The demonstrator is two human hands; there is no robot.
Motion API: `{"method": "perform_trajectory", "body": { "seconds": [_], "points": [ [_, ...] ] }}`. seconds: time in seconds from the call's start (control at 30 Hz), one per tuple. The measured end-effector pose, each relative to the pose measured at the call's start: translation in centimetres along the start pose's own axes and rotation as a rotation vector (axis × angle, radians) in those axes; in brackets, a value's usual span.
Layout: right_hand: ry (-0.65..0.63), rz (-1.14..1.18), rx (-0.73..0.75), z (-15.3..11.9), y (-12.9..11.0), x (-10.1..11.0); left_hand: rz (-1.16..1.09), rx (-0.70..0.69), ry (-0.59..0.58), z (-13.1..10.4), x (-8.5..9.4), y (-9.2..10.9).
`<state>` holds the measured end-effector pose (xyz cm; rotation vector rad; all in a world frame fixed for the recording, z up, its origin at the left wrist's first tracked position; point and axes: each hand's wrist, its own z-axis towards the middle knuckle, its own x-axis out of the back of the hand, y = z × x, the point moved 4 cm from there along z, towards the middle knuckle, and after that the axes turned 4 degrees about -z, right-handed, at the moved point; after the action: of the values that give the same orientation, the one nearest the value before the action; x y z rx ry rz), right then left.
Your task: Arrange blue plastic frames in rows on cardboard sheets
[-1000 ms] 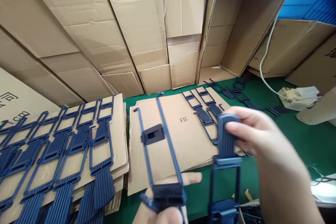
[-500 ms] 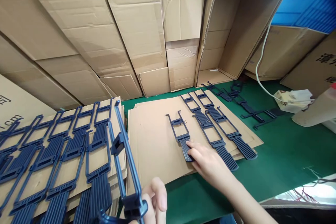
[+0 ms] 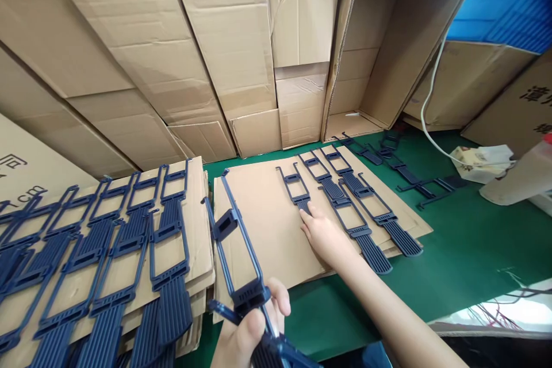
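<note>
My left hand (image 3: 241, 333), low in the middle, grips dark blue plastic frames. One held frame (image 3: 230, 247) stands tilted up, with two long rails, a slotted crossbar and hooked ends. Part of another sticks out below the thumb; how many I hold I cannot tell. Over the cardboard sheet (image 3: 259, 213), my right hand (image 3: 325, 236) has its fingers closed on the ribbed end of a similar frame (image 3: 294, 187) lying flat. Its fingers cover much of that ribbed end. Just right of it, several more frames (image 3: 356, 224) lie in two columns on the same sheet.
At left, a cardboard stack (image 3: 200, 241) carries rows of like frames (image 3: 170, 247). Loose frames (image 3: 425, 184) lie on the green table (image 3: 474, 253) at right. Behind stands an open cardboard box (image 3: 366, 57). A white cable (image 3: 425, 103), a small carton (image 3: 483, 164) and a bottle (image 3: 520, 178) are at right.
My right hand and the frame under it have shifted away from me, up the sheet. My left hand has come up and right with its frames, showing more of them.
</note>
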<state>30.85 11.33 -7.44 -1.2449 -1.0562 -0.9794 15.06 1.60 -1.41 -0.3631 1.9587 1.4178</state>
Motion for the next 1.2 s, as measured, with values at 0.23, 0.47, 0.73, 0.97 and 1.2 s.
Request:
{"method": "perform_trajectory", "body": {
  "seconds": [0.23, 0.47, 0.73, 0.97, 1.2],
  "points": [
    [0.03, 0.045, -0.046, 2.0, 0.8, 0.2, 0.078, 0.008, 0.154, 0.5, 0.8, -0.2],
    [0.081, 0.075, -0.046, 3.2, 1.1, 0.6, 0.005, 0.09, 0.201, 0.9, 0.9, -0.6],
    [0.267, 0.185, 0.042, 1.4, 0.1, 3.2, 0.068, 0.04, 0.297, 1.4, 0.5, -0.6],
    [-0.081, 0.929, 0.126, -4.8, -3.1, 4.7, 0.138, 0.018, 0.472, 2.6, 1.0, -0.5],
    [-0.375, 1.378, 0.085, -5.6, -4.3, 3.2, 0.059, 0.119, 0.364, 3.4, 1.3, -2.1]
  ]
}}
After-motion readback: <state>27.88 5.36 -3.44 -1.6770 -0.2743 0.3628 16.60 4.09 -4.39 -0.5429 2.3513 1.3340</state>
